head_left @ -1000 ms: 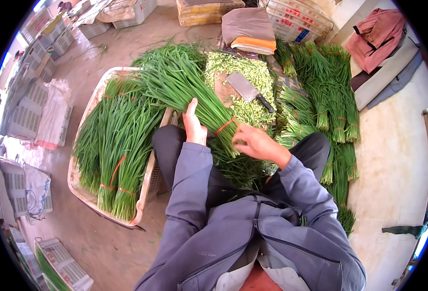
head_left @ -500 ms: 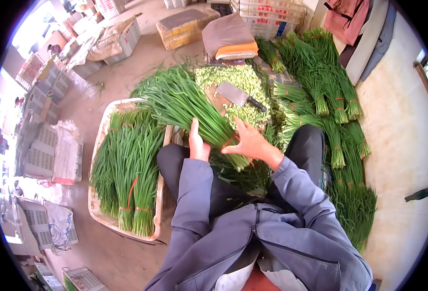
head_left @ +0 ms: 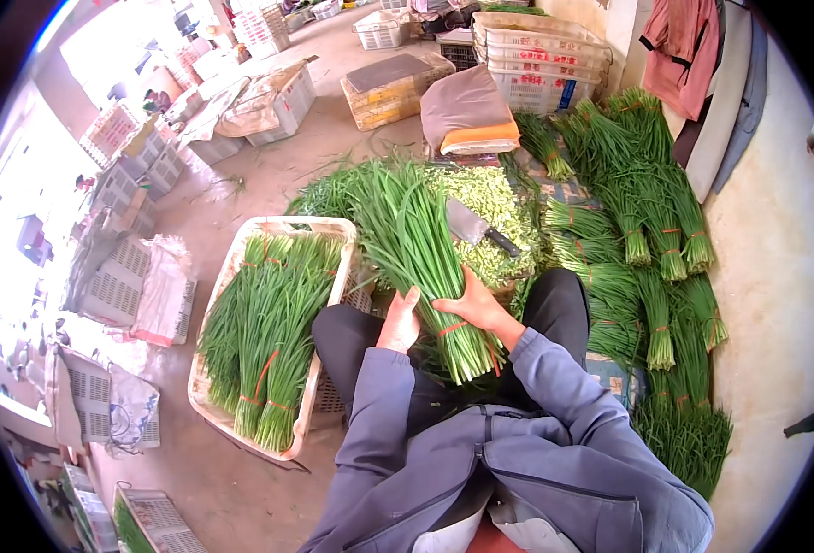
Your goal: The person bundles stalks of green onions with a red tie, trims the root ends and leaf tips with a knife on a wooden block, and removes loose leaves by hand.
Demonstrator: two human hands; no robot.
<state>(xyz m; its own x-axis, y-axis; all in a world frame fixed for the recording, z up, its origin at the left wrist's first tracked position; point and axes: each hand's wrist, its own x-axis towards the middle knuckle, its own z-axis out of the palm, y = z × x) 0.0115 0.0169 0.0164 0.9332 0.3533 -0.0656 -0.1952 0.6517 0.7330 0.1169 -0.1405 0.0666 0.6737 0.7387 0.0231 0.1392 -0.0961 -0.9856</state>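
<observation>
Between my knees I hold a thick bundle of garlic chives [head_left: 421, 249], its leafy tops pointing away and its pale cut ends toward me. A red tie [head_left: 451, 329] circles it near the cut ends, with a loose end dangling at the right. My right hand [head_left: 477, 306] grips the bundle from the right, thumb across its top. At its left side is my left hand [head_left: 400, 323], thumb up and fingers partly hidden against the stalks. Beyond the bundle, a cleaver [head_left: 470, 226] with a black handle lies on chopped pale stalk pieces [head_left: 485, 194].
At my left stands a white plastic crate [head_left: 206, 355] holding tied chive bundles [head_left: 264, 323]. More tied bundles [head_left: 651, 175] are piled along the wall to my right. A folded cloth [head_left: 467, 106], a yellow box [head_left: 396, 92] and stacked crates [head_left: 541, 60] stand farther off.
The bundle has swung from slanting left to more upright, its cut ends now nearer my lap. My right hand has shifted up the stalks, off the red tie. The view has tilted up somewhat.
</observation>
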